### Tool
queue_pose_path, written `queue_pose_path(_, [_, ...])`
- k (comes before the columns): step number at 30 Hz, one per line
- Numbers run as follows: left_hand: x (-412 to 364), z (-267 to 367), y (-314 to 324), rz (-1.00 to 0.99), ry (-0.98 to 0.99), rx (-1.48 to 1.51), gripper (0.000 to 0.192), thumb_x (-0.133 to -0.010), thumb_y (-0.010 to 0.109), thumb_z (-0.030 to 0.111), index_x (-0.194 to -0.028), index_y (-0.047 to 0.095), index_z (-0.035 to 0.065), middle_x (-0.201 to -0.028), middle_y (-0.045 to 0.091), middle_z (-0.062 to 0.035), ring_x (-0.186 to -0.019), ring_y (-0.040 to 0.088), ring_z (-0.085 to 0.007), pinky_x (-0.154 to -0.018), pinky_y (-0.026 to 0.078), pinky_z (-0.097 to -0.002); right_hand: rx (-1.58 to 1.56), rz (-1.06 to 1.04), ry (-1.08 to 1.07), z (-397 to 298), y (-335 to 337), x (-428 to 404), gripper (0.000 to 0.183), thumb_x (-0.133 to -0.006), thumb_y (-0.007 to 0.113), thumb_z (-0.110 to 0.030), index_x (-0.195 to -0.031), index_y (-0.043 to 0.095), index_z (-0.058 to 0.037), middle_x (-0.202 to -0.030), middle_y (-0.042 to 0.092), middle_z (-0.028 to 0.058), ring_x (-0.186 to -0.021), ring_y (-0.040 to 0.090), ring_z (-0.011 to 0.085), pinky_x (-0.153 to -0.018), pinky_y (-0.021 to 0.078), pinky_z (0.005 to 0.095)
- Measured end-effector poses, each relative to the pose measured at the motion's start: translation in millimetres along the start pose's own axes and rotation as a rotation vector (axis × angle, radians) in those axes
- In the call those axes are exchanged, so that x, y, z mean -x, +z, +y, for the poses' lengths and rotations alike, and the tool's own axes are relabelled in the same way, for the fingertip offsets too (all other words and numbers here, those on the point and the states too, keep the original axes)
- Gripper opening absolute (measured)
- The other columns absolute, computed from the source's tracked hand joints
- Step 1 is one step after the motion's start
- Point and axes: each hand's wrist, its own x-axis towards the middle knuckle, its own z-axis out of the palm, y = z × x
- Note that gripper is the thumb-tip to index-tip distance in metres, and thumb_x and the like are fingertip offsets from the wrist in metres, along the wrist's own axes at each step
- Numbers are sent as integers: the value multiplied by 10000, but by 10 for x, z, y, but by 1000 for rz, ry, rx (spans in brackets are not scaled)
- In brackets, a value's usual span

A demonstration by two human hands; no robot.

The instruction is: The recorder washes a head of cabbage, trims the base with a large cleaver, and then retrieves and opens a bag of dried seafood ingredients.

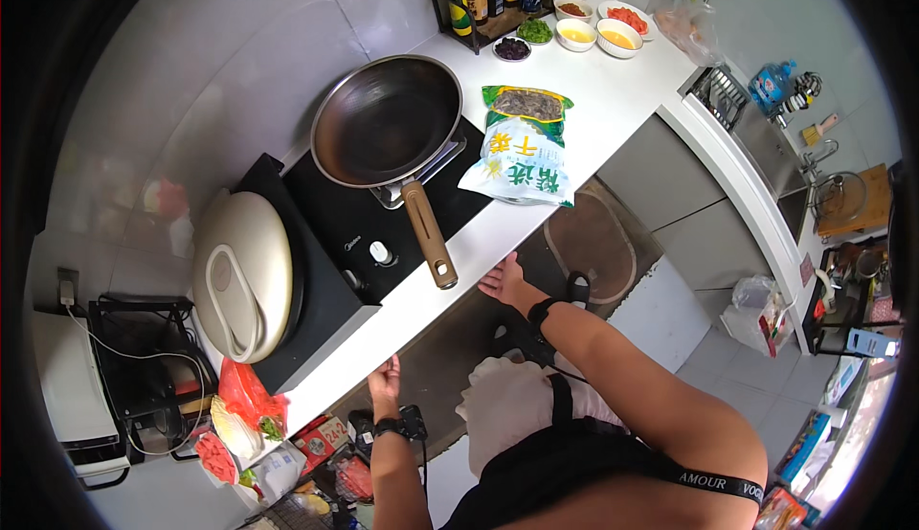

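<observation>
My left hand (385, 379) is at the counter's front edge, palm turned up, with nothing seen in it. Farther right, below the pan's handle, my right hand (502, 279) reaches the same edge with its fingers apart and no object in it. A dark frying pan (391, 124) with a brown handle (428, 235) rests on the black gas stove (337, 243), its handle pointing over the counter's edge. Right of the stove lies a printed plastic bag of dried food (520, 156). A large beige lidded appliance (244, 279) stands left of the stove.
Small bowls of chopped greens (535, 31), dark pieces (512, 49) and yellow liquid (619, 39) stand at the back, beside a bottle rack (477, 27). A sink (790, 203) is at the right. A red plastic bag (248, 393) and vegetables (237, 433) lie at lower left.
</observation>
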Motion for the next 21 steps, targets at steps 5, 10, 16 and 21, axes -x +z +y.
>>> queue_pose_path(5, [209,113,97,11,12,93,310,-799,437,-91,-1069,534,28,-1051,590,-86,-959,563,-222,-948,426,-417,-389,36,-16,27,334,98,628,-912,132,-588,-1250,424,-147,-1237,501,49,-1084,497,258,-984,308,491])
queue_pose_path(10, [315,87,290,11,1,63,330,-717,428,-151,-990,537,1,-934,586,-96,-824,568,-210,-924,451,-452,-350,-8,55,-105,295,221,585,-911,130,-591,-1126,486,-180,-1071,536,7,-1005,492,191,-945,276,501])
queue_pose_path(16, [236,141,142,-112,-38,57,323,-726,431,-131,-1005,537,-9,-966,580,-108,-856,565,-224,-916,459,-423,-229,-138,90,-117,177,259,598,-885,134,-645,-865,500,-173,-848,499,0,-1038,463,175,-919,230,463])
queue_pose_path(21, [305,24,152,-38,-87,55,183,-787,487,-53,-943,568,-2,-930,604,-96,-893,592,-231,-874,482,-387,-194,-80,98,-78,14,303,647,-866,146,-675,-911,523,-151,-870,510,13,-1072,460,181,-934,217,453])
